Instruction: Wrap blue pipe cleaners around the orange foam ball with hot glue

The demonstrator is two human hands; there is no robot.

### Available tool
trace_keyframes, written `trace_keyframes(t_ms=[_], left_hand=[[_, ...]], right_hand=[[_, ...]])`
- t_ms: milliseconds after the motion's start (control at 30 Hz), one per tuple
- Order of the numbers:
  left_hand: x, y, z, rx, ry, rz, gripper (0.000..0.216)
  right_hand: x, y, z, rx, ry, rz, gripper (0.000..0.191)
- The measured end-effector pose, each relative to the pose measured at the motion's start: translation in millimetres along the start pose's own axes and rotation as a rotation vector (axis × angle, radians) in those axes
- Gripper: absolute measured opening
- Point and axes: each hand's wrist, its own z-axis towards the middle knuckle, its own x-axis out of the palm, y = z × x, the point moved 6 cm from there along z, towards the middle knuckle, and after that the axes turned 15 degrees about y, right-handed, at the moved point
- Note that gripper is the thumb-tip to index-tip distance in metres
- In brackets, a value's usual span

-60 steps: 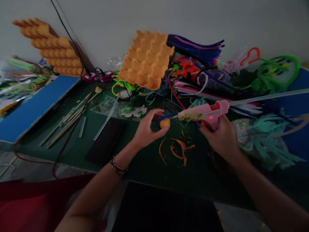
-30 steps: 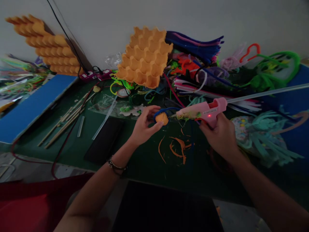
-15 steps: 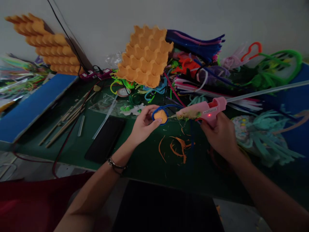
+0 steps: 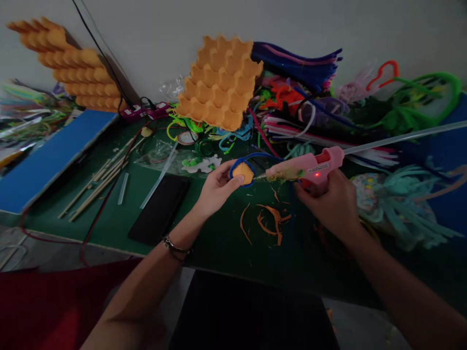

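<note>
Between the thumb and fingers of my left hand is a small orange egg-carton cup. A blue pipe cleaner runs around the cup's rim, and its loose length arcs off to the right. My right hand grips a pink hot glue gun with a lit red light and a long clear glue stick out of its back. The gun's nozzle points left, close to the cup's right edge; I cannot tell whether it touches. Torn orange carton scraps lie on the green table below.
A black phone and wooden sticks lie to the left. An orange egg tray leans at the back, beside bundles of pipe cleaners. A teal pipe-cleaner bunch is at the right. A dark red cable crosses the table's left side.
My right hand's fingers have shifted slightly left around the glue gun's handle. The blue pipe cleaner's loose length has moved a little. The cup and nozzle stay nearly in place.
</note>
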Motion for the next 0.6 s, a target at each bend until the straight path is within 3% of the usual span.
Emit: trace_keyframes(t_ms=[267, 600], left_hand=[[4.2, -2.4, -0.4, -0.032, 0.073, -0.011, 0.039], [3.1, 1.1, -0.1, -0.023, 0.061, -0.056, 0.041]], right_hand=[[0.4, -2.3, -0.3, 0.018, 0.0, 0.012, 0.028], [-0.5, -1.8, 2.3, 0.009, 0.033, 0.014, 0.025]])
